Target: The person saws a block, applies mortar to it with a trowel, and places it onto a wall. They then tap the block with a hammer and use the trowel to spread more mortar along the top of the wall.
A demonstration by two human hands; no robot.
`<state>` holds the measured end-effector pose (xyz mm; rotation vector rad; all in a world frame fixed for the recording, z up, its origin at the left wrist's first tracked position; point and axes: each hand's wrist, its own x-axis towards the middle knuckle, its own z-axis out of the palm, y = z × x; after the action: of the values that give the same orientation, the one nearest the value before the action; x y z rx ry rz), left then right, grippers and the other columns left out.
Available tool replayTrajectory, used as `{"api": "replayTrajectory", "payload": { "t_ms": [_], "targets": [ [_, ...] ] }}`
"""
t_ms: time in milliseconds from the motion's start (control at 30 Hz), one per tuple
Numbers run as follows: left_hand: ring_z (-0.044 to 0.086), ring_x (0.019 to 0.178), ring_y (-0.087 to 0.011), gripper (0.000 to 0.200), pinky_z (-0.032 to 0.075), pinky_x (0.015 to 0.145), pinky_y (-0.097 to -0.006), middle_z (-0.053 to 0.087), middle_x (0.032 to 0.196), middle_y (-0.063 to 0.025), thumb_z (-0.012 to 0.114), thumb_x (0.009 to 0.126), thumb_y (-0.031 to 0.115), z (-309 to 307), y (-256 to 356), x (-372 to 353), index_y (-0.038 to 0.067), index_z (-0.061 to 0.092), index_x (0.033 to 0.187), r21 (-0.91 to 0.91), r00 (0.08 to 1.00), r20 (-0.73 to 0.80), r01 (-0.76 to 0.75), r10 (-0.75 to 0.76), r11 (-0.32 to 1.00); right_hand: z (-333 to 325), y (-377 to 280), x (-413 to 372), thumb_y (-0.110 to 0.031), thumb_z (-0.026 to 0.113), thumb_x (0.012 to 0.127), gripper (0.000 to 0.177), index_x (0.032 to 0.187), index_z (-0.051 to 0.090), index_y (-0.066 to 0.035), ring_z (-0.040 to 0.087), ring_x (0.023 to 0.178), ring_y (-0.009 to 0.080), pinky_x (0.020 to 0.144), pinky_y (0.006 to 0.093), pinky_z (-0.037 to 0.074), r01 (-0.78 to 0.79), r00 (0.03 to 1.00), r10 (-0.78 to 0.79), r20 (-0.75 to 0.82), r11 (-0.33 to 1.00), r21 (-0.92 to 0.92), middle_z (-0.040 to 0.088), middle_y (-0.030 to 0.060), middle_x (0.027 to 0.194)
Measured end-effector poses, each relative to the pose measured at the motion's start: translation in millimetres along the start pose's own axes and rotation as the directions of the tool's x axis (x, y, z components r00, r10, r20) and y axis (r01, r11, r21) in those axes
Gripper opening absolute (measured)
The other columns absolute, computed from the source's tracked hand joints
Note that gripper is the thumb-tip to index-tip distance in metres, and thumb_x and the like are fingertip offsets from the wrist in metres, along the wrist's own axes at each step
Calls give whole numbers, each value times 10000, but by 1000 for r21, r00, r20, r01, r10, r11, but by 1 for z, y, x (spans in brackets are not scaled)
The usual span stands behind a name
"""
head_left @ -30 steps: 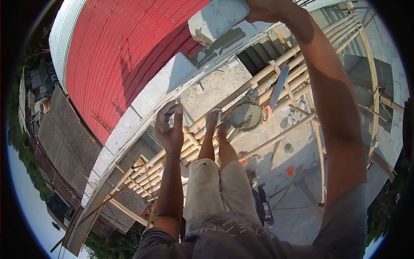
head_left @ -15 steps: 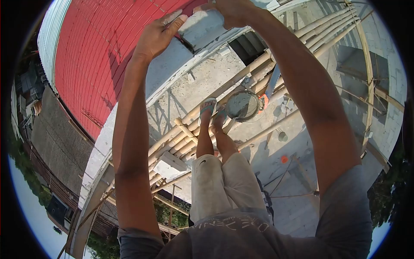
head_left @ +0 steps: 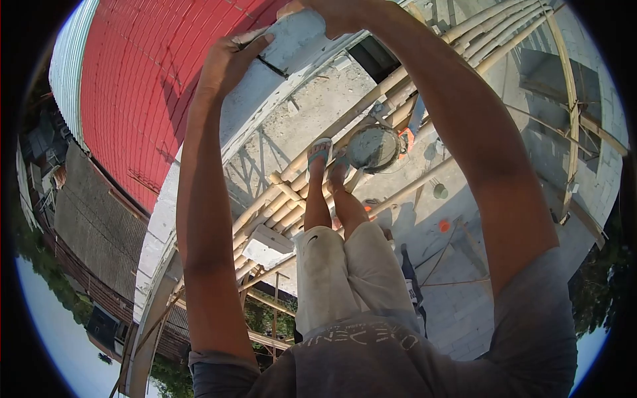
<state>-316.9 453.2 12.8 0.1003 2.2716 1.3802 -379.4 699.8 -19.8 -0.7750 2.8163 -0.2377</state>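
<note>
At the top of the view, a pale grey building block [head_left: 292, 41] lies on the top course of the wall, between my two hands. My left hand [head_left: 229, 63] grips its left end, with the thumb on the near face. My right hand [head_left: 335, 14] bends over the far right end, its fingers partly cut off by the frame edge. A dark gap shows below the block's near left corner. Near my feet stands a round bucket of wet grey mortar [head_left: 373, 147].
I stand on a scaffold of bamboo poles [head_left: 282, 209]. Another white block [head_left: 267, 244] rests on the poles. A saw with an orange handle [head_left: 406, 140] leans beside the bucket. Red metal roofing [head_left: 139, 86] lies beyond the wall, and a green cup-like object [head_left: 439, 191] is lower down.
Both hands and the block have shifted slightly left in view, and my left hand sits a little lower. The camera view has tilted slightly. Both hands remain at the block.
</note>
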Motion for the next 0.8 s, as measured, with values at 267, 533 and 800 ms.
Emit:
{"api": "replayTrajectory", "payload": {
  "t_ms": [267, 533, 800],
  "targets": [
    [626, 689, -54, 365, 505, 660, -245, 743, 812, -2, 705, 975, 355, 1, 7, -3, 93, 751, 1225, 54, 998, -27, 65, -63, 996, 30, 15, 10, -199, 564, 942, 354, 1263, 616, -61, 602, 1181, 351, 1046, 486, 468, 69, 990, -67, -127, 998, 8, 638, 183, 1228],
    [662, 836, -85, 368, 523, 785, -257, 761, 943, -46, 713, 970, 332, -3, 11, 0, 81, 741, 1238, 108, 1000, -7, 20, -20, 994, -50, 8, -10, -173, 730, 848, 454, 1279, 620, -79, 564, 1182, 281, 1033, 408, 445, -79, 959, 225, -172, 798, 598, 604, 163, 1259],
    [671, 1030, -164, 517, 502, 945, -309, 739, 1127, -88, 626, 993, 453, 26, 46, 56, 82, 660, 1352, 137, 998, 53, -48, 41, 989, -96, 28, -193, -139, 821, 813, 430, 1215, 685, -77, 648, 930, 131, 850, 277, 508, -31, 398, 697, -597, 660, 751, 710, 50, 980]
  ]
}}
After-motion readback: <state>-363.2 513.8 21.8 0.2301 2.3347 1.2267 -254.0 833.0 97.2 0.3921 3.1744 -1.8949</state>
